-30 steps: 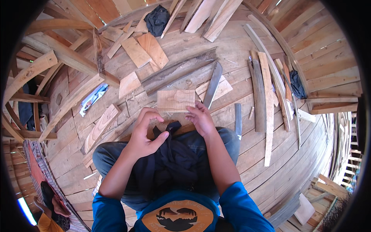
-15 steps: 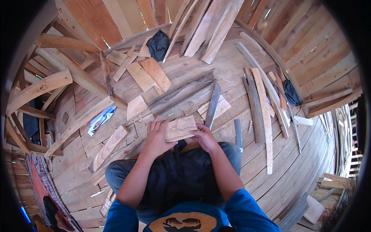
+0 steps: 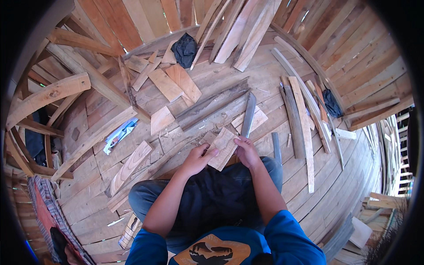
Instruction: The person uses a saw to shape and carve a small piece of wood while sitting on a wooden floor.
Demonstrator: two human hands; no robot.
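Above my lap I hold a small flat wooden block, pale with a carved-looking face, tilted so its long side slants up to the right. My left hand grips its left edge, thumb lying on the face. At the upper right edge, my right hand pinches it, with some fingers hidden behind. Just beyond the right hand lies a long machete-like blade, its lower end hidden by that hand. A pale board sits under the blade.
A weathered, hollowed timber lies ahead. Offcuts and a black plastic bag are farther left. Long strips lie on the right. A wooden frame stands left, near a curved wood piece and a blue-white wrapper.
The block has turned from nearly level to a steep slant and moved right. My left hand has shifted right and lower along its edge; my right hand has moved slightly right.
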